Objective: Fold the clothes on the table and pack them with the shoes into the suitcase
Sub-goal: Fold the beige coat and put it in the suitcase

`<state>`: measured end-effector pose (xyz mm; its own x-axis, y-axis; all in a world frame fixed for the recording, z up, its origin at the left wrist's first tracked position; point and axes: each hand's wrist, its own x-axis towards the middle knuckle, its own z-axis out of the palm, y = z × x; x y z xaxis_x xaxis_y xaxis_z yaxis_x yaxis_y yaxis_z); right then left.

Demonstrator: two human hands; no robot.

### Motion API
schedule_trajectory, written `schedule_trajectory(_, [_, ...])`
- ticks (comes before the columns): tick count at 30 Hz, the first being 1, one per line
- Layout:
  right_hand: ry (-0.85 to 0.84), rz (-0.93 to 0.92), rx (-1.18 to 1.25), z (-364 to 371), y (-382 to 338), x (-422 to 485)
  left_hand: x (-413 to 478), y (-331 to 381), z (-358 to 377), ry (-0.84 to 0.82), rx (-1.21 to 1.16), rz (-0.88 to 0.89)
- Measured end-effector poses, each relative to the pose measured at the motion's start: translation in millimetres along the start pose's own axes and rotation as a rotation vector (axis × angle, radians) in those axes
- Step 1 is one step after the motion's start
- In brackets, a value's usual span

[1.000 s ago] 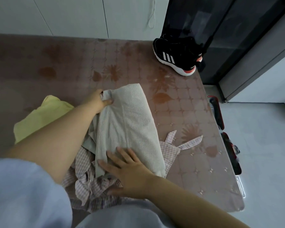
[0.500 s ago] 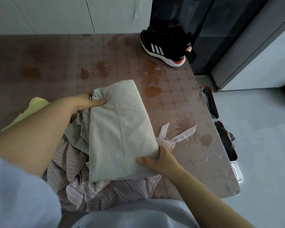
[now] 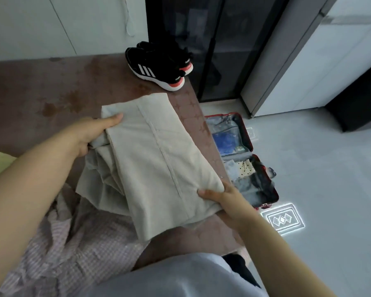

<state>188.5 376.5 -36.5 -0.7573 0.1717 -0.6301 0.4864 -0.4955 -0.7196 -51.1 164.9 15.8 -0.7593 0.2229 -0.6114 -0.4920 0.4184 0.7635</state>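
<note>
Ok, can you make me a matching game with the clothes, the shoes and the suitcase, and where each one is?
Things:
1. folded beige cloth garment
2. black sneakers with white stripes
3. red hard-shell suitcase
4. crumpled pink checked shirt

Places:
a. open on the grey floor
b. gripped by the left hand and right hand
c. far corner of the brown table
d. near edge of the table

Pairs: 1-b, 2-c, 3-a, 4-d
</note>
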Motion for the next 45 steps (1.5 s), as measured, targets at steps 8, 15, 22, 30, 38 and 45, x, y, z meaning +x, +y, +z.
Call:
schedule_trajectory(8, [0.012,-0.094,0.065,-203,-61,-1,2,77,198,-0.193,0.068,0.165])
schedule_trajectory(15, [0.127,-0.032,0.080,-394,-98,15,58,86,424,-0.093,-0.004,0.020])
schedule_trajectory(22, [0.310,0.083,-0.003,-513,-46,98,178,-6,561,-0.012,0.043,-0.014])
schedule_trajectory(30, [0.500,0.113,-0.118,-624,98,282,368,-157,692,-0.022,0.194,0.079])
schedule_trajectory(38, [0.559,0.149,-0.373,-728,225,437,522,-294,778,-0.161,0.402,0.047])
schedule_trajectory(45, [0.604,0.300,-0.863,-740,278,494,522,-342,804,0.169,1.018,0.685])
